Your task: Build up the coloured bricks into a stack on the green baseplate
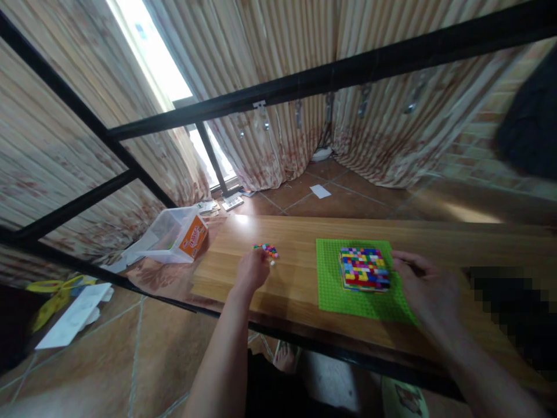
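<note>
My left hand (253, 270) reaches to a small pile of loose toy bricks (270, 250) on the wooden table. Its fingers are closed, and their tips are hidden behind the hand. One white brick (272, 263) lies apart, just beside that hand. On a green baseplate (328, 290) sits a rectangular block of stacked multicoloured bricks (364, 269), layered in mixed colours. My right hand (429, 287) is at the baseplate's right side, close to the block. Thumb and forefinger come together in a pinch there; anything between them is too blurred to make out.
A clear plastic bin (167, 235) with an orange label stands left of the wooden table (296, 232). A black metal rail (304, 81) crosses above the table's far side, before long curtains (278, 35). Papers and a yellow item (56, 296) lie at the left.
</note>
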`<control>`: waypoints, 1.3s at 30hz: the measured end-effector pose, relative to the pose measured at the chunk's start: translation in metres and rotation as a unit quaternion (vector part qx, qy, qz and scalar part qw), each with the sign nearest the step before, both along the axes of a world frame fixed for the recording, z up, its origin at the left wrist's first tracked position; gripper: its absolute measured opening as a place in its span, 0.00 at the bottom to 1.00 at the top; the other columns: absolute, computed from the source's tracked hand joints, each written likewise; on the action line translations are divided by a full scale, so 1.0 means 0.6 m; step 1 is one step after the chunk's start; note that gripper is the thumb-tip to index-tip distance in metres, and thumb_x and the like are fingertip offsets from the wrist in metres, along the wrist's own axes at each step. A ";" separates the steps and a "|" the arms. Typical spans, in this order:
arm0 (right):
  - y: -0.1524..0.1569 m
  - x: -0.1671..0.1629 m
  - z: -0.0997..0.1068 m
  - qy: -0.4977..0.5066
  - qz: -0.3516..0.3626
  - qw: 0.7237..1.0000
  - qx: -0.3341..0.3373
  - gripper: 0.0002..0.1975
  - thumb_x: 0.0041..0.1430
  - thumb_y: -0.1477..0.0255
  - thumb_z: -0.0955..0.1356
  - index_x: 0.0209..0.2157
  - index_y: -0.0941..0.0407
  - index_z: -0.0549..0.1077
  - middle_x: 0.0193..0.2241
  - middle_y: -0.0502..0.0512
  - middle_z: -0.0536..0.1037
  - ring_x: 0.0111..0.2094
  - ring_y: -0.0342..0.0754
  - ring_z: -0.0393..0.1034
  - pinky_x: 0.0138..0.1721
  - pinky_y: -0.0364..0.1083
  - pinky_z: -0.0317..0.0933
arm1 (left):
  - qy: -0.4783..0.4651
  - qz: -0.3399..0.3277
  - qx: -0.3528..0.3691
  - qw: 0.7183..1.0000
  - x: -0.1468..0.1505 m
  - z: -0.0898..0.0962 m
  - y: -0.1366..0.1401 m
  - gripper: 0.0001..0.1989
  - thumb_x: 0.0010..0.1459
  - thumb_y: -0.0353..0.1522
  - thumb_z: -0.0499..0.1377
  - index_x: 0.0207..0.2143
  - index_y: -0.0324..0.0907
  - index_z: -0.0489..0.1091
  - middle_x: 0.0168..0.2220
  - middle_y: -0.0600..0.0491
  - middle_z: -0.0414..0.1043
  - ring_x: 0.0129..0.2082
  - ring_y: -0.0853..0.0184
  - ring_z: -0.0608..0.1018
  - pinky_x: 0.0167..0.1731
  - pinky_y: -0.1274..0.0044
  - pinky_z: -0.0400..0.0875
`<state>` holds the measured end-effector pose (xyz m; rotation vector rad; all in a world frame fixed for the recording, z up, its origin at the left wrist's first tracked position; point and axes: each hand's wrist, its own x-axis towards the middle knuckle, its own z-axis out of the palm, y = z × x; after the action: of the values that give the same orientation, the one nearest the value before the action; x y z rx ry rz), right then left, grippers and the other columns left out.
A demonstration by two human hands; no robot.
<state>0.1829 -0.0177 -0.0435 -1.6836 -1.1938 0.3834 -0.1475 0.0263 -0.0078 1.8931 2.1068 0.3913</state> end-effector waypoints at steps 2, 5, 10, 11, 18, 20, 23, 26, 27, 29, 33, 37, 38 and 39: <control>-0.004 -0.009 0.015 0.010 -0.003 0.999 0.032 0.15 0.57 0.62 0.65 0.37 0.57 0.78 0.37 0.61 0.80 0.37 0.54 0.74 0.42 0.54 0.66 | -0.132 -0.018 0.026 0.991 0.013 0.010 -0.001 0.07 0.54 0.29 0.56 0.28 0.40 0.74 0.25 0.52 0.73 0.28 0.67 0.73 0.31 0.77 0.64; -0.014 -0.028 0.041 -0.028 0.037 0.993 0.112 0.12 0.59 0.64 0.65 0.37 0.55 0.77 0.35 0.56 0.79 0.36 0.50 0.73 0.41 0.51 0.67 | -0.370 -0.058 0.018 0.927 0.063 0.022 -0.009 0.05 0.51 0.32 0.60 0.27 0.39 0.73 0.22 0.56 0.70 0.24 0.72 0.70 0.27 0.80 0.62; -0.035 -0.052 0.063 -0.035 0.154 0.976 0.152 0.09 0.61 0.68 0.65 0.37 0.51 0.77 0.37 0.54 0.79 0.39 0.49 0.74 0.43 0.50 0.67 | -0.572 -0.058 -0.098 0.812 0.182 0.032 -0.038 0.13 0.45 0.39 0.67 0.27 0.37 0.74 0.21 0.57 0.69 0.21 0.76 0.67 0.24 0.81 0.60; -0.038 -0.054 0.064 -0.035 0.172 0.973 0.151 0.08 0.61 0.68 0.65 0.37 0.51 0.78 0.37 0.54 0.79 0.40 0.49 0.74 0.43 0.50 0.68 | -0.598 -0.060 -0.124 0.789 0.201 0.033 -0.043 0.14 0.44 0.39 0.68 0.27 0.37 0.74 0.21 0.57 0.70 0.21 0.76 0.68 0.24 0.81 0.61; -0.047 -0.043 0.064 0.004 0.235 0.963 0.133 0.08 0.61 0.69 0.67 0.40 0.50 0.78 0.38 0.52 0.78 0.41 0.47 0.73 0.44 0.48 0.67 | -0.678 -0.086 -0.207 0.700 0.259 0.036 -0.054 0.16 0.42 0.40 0.70 0.26 0.37 0.74 0.20 0.58 0.68 0.20 0.78 0.67 0.22 0.82 0.57; -0.047 -0.038 0.065 0.021 0.237 0.962 0.133 0.07 0.61 0.69 0.68 0.38 0.50 0.78 0.35 0.51 0.78 0.38 0.46 0.73 0.40 0.47 0.68 | -0.680 -0.089 -0.220 0.693 0.265 0.036 -0.053 0.16 0.41 0.40 0.71 0.25 0.37 0.73 0.19 0.58 0.68 0.19 0.78 0.66 0.21 0.83 0.56; -0.047 -0.032 0.065 0.034 0.244 0.960 0.130 0.06 0.61 0.69 0.68 0.36 0.50 0.79 0.33 0.51 0.77 0.36 0.46 0.73 0.38 0.46 0.67 | -0.668 -0.096 -0.226 0.702 0.270 0.037 -0.053 0.17 0.41 0.41 0.70 0.24 0.37 0.72 0.18 0.58 0.67 0.19 0.78 0.66 0.20 0.83 0.55; -0.044 -0.024 0.059 0.039 0.219 0.968 0.116 0.06 0.60 0.67 0.68 0.34 0.51 0.79 0.33 0.52 0.77 0.36 0.46 0.73 0.38 0.46 0.67 | -0.639 -0.095 -0.196 0.737 0.270 0.037 -0.050 0.19 0.44 0.44 0.68 0.24 0.37 0.72 0.20 0.57 0.68 0.19 0.77 0.66 0.20 0.82 0.56; -0.041 -0.021 0.056 0.043 0.198 0.973 0.110 0.07 0.60 0.66 0.68 0.34 0.51 0.79 0.33 0.52 0.77 0.36 0.47 0.73 0.38 0.47 0.67 | -0.631 -0.089 -0.176 0.750 0.269 0.037 -0.048 0.19 0.45 0.45 0.67 0.24 0.37 0.71 0.20 0.56 0.69 0.19 0.77 0.66 0.20 0.82 0.57; -0.035 -0.014 0.047 0.046 0.160 0.981 0.097 0.07 0.58 0.65 0.69 0.33 0.51 0.80 0.33 0.52 0.77 0.36 0.48 0.72 0.40 0.48 0.66 | -0.621 -0.068 -0.135 0.769 0.264 0.036 -0.044 0.19 0.47 0.45 0.65 0.23 0.38 0.70 0.20 0.56 0.68 0.19 0.77 0.66 0.21 0.82 0.57; -0.025 -0.003 0.031 0.015 0.146 0.987 0.068 0.09 0.56 0.61 0.70 0.32 0.51 0.80 0.36 0.54 0.76 0.40 0.50 0.72 0.44 0.52 0.65 | -0.593 -0.028 -0.083 0.801 0.253 0.029 -0.036 0.13 0.48 0.40 0.64 0.23 0.38 0.70 0.20 0.57 0.68 0.19 0.77 0.66 0.21 0.82 0.57; -0.021 -0.001 0.022 -0.028 0.167 0.985 0.045 0.09 0.56 0.61 0.70 0.31 0.48 0.80 0.38 0.54 0.75 0.42 0.52 0.71 0.47 0.55 0.64 | -0.523 -0.025 -0.038 0.851 0.249 0.014 -0.028 0.07 0.49 0.34 0.62 0.26 0.38 0.73 0.21 0.57 0.69 0.20 0.75 0.67 0.22 0.82 0.60; -0.021 0.000 0.022 -0.040 0.170 0.984 0.042 0.08 0.56 0.61 0.70 0.31 0.48 0.80 0.38 0.54 0.75 0.42 0.52 0.70 0.47 0.55 0.64 | -0.506 -0.029 -0.028 0.862 0.249 0.011 -0.027 0.07 0.49 0.33 0.61 0.26 0.38 0.73 0.21 0.57 0.70 0.21 0.74 0.68 0.24 0.81 0.61; -0.021 0.000 0.022 -0.051 0.170 0.983 0.038 0.08 0.56 0.61 0.70 0.31 0.48 0.80 0.38 0.54 0.75 0.43 0.52 0.70 0.47 0.55 0.63 | -0.493 -0.036 -0.019 0.869 0.249 0.008 -0.026 0.06 0.49 0.33 0.61 0.27 0.38 0.74 0.21 0.57 0.70 0.22 0.73 0.69 0.25 0.81 0.62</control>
<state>0.1830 -0.0304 -0.0306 -1.4477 -1.5587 0.4563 0.0016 0.0107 -0.0032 1.2729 1.3155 1.0215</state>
